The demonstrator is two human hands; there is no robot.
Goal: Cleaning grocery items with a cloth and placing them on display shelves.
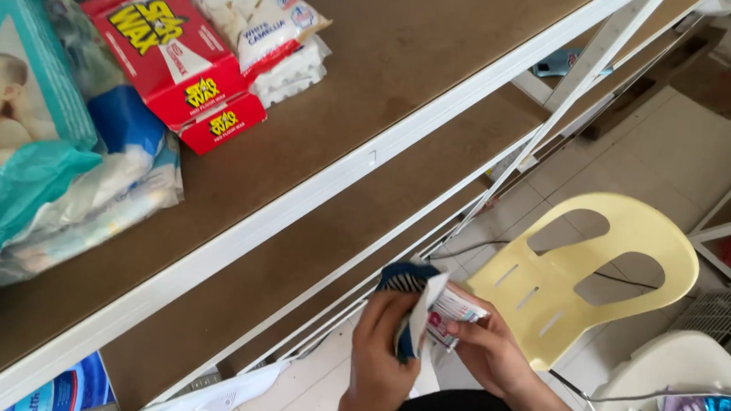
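Two hands together below brown shelf board (371, 106): left hand (381, 340) fingers gripping blue-white cloth (409, 284); right hand (487, 349) fingers gripping small white-red packet (453, 312).

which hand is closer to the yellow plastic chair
Right. The right hand grips a small white packet just beside the yellow plastic chair seat edge; the left hand, holding a dark striped cloth, sits farther left.

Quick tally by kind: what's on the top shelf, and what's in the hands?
Red boxes: 2
Soap multipacks: 1
Teal wrapped packs: 1
Small packets, held by left hand and right hand: 1
Blue-and-white cloth in hand: 1
Total: 6
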